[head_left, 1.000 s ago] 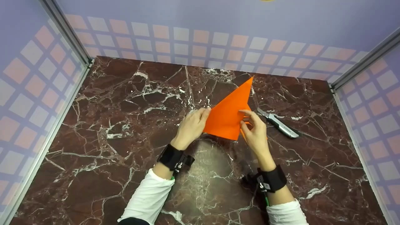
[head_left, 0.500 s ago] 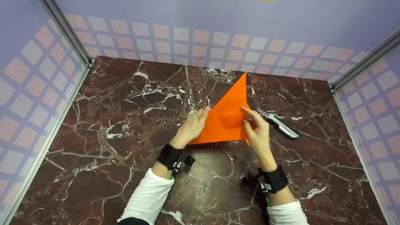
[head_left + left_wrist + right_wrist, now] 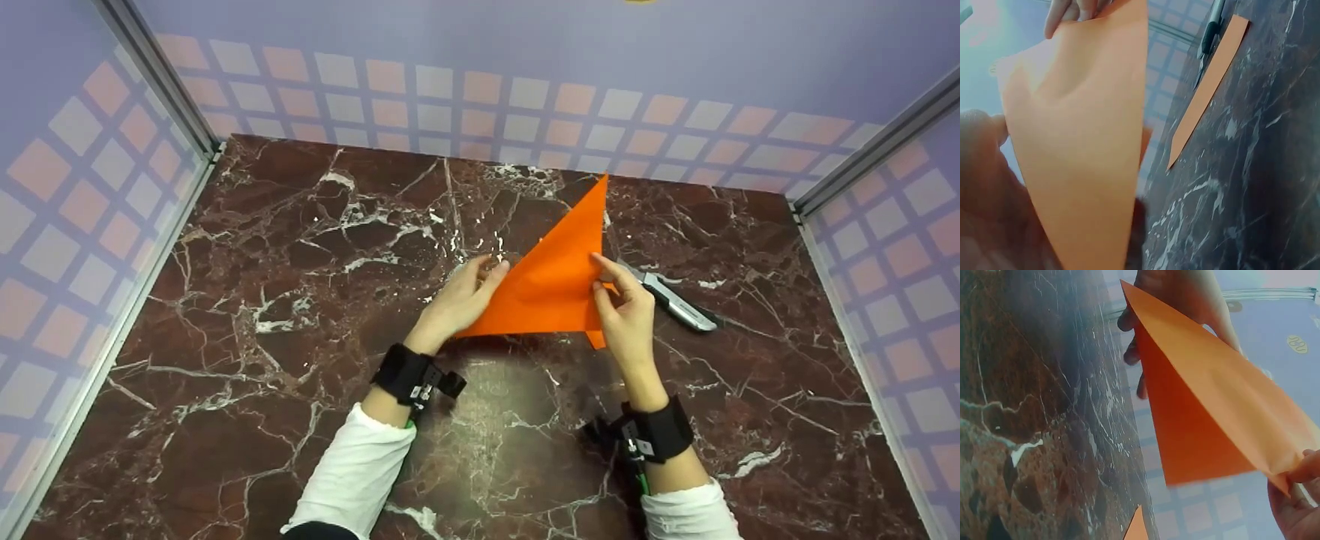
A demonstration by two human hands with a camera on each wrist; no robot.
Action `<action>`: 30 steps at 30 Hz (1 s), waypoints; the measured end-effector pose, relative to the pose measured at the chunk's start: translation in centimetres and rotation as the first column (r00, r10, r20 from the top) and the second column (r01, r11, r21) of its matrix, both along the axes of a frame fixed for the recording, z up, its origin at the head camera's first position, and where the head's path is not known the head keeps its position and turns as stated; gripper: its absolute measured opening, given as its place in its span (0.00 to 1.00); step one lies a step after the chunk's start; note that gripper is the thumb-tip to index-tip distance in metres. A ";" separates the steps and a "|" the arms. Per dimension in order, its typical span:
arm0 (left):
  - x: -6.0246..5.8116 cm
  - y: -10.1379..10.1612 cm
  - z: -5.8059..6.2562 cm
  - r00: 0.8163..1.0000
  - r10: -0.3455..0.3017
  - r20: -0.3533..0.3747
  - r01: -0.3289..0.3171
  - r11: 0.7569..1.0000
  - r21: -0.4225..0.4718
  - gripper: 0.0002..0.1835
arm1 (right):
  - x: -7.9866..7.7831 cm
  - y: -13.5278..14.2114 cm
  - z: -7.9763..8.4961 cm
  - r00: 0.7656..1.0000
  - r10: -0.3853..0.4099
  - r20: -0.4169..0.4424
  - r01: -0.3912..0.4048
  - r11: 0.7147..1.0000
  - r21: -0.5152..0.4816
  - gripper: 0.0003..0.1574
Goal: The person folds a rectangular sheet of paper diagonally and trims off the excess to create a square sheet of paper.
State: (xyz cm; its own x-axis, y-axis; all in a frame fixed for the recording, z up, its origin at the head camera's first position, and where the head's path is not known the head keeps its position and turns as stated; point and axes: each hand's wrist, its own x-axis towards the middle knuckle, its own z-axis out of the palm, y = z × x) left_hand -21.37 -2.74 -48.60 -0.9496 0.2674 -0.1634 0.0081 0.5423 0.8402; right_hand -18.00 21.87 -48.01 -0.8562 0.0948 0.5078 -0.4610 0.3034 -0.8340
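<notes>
A folded sheet of orange paper [image 3: 551, 285] is raised above the marble-patterned surface, its long slanting edge facing my left hand [image 3: 457, 300]. That hand's thumb touches the edge, and its other fingers are partly behind the paper in the right wrist view. My right hand [image 3: 628, 307] pinches the opposite side of the sheet between thumb and fingers. From the right wrist, the fold's open layers and a pointed corner show beside the left hand [image 3: 1176, 292]. In the left wrist view, an orange paper strip [image 3: 1210, 93] lies on the surface.
A utility knife [image 3: 682, 306] with a silver and black handle lies to the right of my right hand, its tip toward the paper. Purple panels [image 3: 465, 97] with a pink and white checked pattern enclose the back and sides of the marble surface [image 3: 262, 420].
The paper has turned and now spreads to a wider triangle with a flatter lower edge. My right hand has moved slightly right with it. The left thumb has spread from the fingers.
</notes>
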 end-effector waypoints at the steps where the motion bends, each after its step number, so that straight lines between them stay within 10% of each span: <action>1: 0.0 -0.1 0.0 0.999 0.025 -0.020 -0.025 1.000 0.004 0.41 | 0.0 0.0 -0.1 1.000 -0.002 0.010 0.002 1.000 0.012 0.25; 9: 0.0 -2.1 0.3 0.984 0.151 -0.096 -0.155 0.987 -0.038 0.56 | -0.4 0.0 -0.8 0.994 -0.003 0.113 -0.011 0.993 0.121 0.25; 18: 0.2 -3.7 0.1 0.990 0.052 -0.132 -0.065 0.993 -0.098 0.34 | -0.7 -0.2 -2.0 0.956 0.084 0.280 -0.151 0.962 0.228 0.29; 30: 0.3 -3.9 -0.7 0.986 0.122 -0.117 -0.154 0.934 -0.321 0.32 | -0.6 -0.6 -3.2 0.876 0.181 0.447 -0.403 0.783 0.473 0.41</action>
State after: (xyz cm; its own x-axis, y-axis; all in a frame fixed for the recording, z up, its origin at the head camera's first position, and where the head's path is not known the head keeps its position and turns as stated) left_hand -21.05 -6.65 -49.29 -0.9885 0.0796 -0.1283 -0.0162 0.7888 0.6144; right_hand -18.59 21.32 -51.22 -0.9226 -0.3829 0.0479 -0.3058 0.6497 -0.6960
